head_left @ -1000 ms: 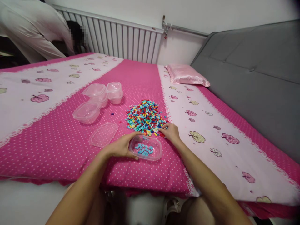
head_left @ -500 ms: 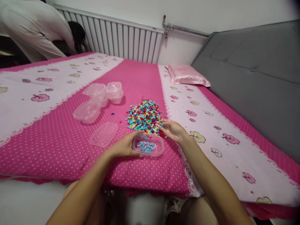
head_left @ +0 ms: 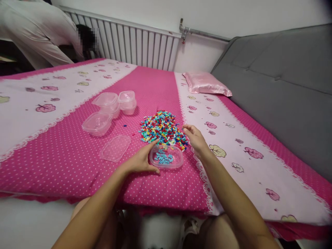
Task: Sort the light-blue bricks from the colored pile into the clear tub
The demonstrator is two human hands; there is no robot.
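A clear plastic container (head_left: pixel 178 159) with several light-blue toy bricks (head_left: pixel 163 157) in it stands on the pink bedspread near the bed's front edge. My left hand (head_left: pixel 141 159) curves around its left end, thumb on the near side and fingers on the far side. Just beyond lies a heap of small multicoloured bricks (head_left: pixel 162 128). At the heap's right side is my right hand (head_left: pixel 195 138), its fingers bent and the tips close together. Whatever is between those fingertips is too small to make out.
Several stacked clear containers (head_left: pixel 97 122) stand to the left, with a loose lid (head_left: pixel 115 148) in front of them. A stray blue brick (head_left: pixel 125 126) lies nearby. Farther back are a pink pillow (head_left: pixel 206 83), a grey headboard (head_left: pixel 272 76), a radiator (head_left: pixel 135 41) and a bending person (head_left: pixel 38 27).
My right hand has moved from over the heap to its right edge, fingers now more bent. The container has shifted slightly right and away from me, with my left hand still at it.
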